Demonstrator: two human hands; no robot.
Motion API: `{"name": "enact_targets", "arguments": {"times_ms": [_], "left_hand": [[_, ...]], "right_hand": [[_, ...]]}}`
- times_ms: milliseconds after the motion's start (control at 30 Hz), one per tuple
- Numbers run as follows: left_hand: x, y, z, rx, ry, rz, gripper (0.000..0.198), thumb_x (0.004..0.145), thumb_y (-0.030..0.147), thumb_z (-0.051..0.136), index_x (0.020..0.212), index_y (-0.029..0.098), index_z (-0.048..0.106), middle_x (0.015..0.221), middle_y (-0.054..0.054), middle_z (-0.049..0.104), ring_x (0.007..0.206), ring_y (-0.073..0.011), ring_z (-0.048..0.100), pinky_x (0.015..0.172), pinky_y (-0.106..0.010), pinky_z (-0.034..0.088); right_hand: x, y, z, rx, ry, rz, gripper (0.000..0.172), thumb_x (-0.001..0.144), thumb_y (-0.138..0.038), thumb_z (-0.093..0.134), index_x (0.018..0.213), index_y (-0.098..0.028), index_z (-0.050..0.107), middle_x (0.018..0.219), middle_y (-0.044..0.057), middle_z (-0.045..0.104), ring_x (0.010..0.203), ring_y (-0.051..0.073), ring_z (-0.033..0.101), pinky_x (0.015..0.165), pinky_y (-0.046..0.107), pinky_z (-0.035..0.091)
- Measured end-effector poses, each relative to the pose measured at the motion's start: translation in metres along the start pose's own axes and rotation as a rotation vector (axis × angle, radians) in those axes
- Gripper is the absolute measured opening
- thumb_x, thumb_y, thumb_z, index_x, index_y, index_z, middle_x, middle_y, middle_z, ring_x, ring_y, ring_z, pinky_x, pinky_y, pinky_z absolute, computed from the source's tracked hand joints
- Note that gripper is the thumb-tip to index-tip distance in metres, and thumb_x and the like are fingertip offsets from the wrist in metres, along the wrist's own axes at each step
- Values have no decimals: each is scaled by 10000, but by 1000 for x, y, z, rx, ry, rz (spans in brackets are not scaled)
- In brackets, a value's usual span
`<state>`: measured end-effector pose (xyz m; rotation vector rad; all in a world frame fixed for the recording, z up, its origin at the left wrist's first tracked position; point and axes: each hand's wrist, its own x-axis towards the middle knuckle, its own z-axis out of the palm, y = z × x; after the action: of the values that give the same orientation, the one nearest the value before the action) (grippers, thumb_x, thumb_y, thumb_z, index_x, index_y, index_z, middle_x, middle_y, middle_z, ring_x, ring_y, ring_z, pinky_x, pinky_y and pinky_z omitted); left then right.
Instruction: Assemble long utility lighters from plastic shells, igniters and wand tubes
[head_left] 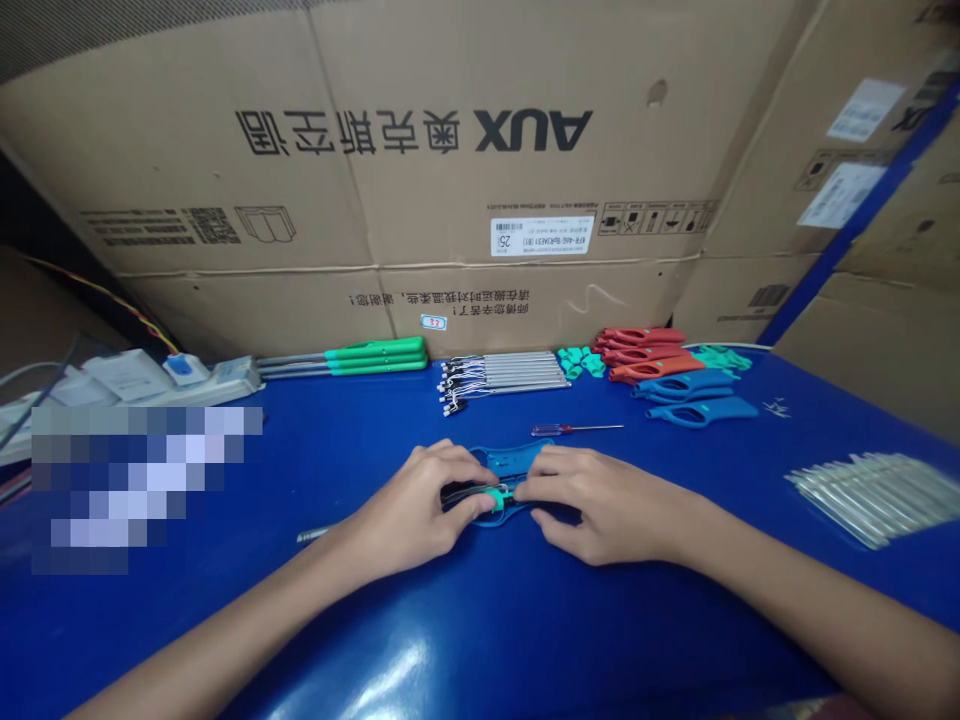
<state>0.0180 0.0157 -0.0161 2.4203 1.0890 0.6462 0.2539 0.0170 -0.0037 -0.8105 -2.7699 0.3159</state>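
Observation:
A blue plastic handle shell (508, 462) lies on the blue table (480, 620) between my two hands. My left hand (420, 505) is closed round its left end, pinching a thin metal tube with a small green trigger piece (498, 495) against the shell. My right hand (600, 500) is closed on the shell's right end, fingertips pressed beside the green piece. A metal tip (311, 535) pokes out left of my left wrist.
A small screwdriver (574, 429) lies just behind the hands. Further back are green-handled rods (352, 357), bundled metal tubes with wires (502, 375), green trigger pieces (581, 360), red shells (641, 350) and blue shells (694, 395). Clear tubes (874, 490) lie right. Cardboard boxes (450, 150) wall the back.

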Motion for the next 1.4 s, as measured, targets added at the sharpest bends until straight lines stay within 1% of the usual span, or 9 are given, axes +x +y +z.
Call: {"name": "enact_targets", "arguments": {"times_ms": [167, 400, 500, 667, 900, 1000, 1233, 1333, 1400], "left_hand": [[0, -2, 3, 51, 39, -8, 100, 886, 235, 665, 962, 227, 729, 936, -35, 735, 904, -223, 649, 809, -379, 507], [0, -2, 4, 81, 35, -5, 99, 886, 245, 660, 952, 214, 727, 926, -38, 728, 895, -225, 646, 802, -388, 508], [-1, 0, 2, 85, 17, -4, 147, 900, 270, 630, 996, 201, 719, 958, -52, 725, 925, -235, 642, 828, -410, 503], [-3, 1, -1, 90, -55, -20, 207, 906, 317, 629, 1072, 216, 699, 1037, -44, 705, 1003, -239, 623, 903, -434, 469], [-4, -2, 3, 130, -27, 39, 174, 944, 292, 608, 1065, 208, 700, 990, -39, 701, 942, -233, 631, 844, -432, 447], [-3, -3, 5, 112, -9, 37, 162, 923, 288, 644, 1045, 203, 707, 987, -41, 702, 934, -230, 632, 845, -429, 447], [0, -3, 5, 77, 13, -22, 182, 835, 279, 751, 993, 192, 734, 957, -42, 712, 929, -240, 640, 838, -415, 462], [0, -2, 2, 47, -22, -21, 171, 853, 255, 730, 1018, 211, 739, 944, -34, 699, 924, -222, 639, 824, -380, 473], [0, -2, 0, 31, -50, 1, 158, 886, 201, 686, 1032, 231, 738, 931, -22, 696, 911, -204, 639, 813, -358, 473]], "right_hand": [[0, -2, 1, -28, -25, -21, 211, 887, -147, 521, 924, -135, 729, 926, 109, 643, 865, 204, 585, 790, 323, 481], [0, -3, 4, -73, -30, -8, 172, 877, -133, 518, 896, -150, 688, 910, 93, 611, 865, 202, 562, 810, 335, 476], [2, 0, 6, -71, 7, -16, 167, 910, -158, 513, 926, -145, 678, 888, 85, 612, 857, 202, 564, 812, 339, 477], [2, 4, 9, -48, 58, -31, 211, 953, -190, 509, 1046, -111, 680, 898, 100, 651, 866, 219, 591, 825, 358, 490], [1, 5, 13, -33, 45, -40, 250, 968, -190, 499, 1103, -101, 689, 959, 129, 644, 921, 241, 582, 845, 387, 505], [1, 6, 13, -26, 49, -53, 253, 970, -184, 499, 1122, -98, 682, 964, 130, 645, 923, 241, 582, 842, 388, 508], [1, 7, 13, -20, 80, -69, 219, 959, -175, 522, 1075, -109, 696, 929, 114, 650, 874, 220, 589, 791, 352, 512], [1, 7, 13, -13, 89, -66, 213, 956, -179, 530, 1066, -109, 699, 920, 111, 652, 870, 218, 595, 786, 344, 510], [1, 8, 14, -2, 98, -64, 203, 953, -183, 540, 1049, -105, 701, 913, 110, 657, 866, 217, 600, 785, 341, 506]]}}
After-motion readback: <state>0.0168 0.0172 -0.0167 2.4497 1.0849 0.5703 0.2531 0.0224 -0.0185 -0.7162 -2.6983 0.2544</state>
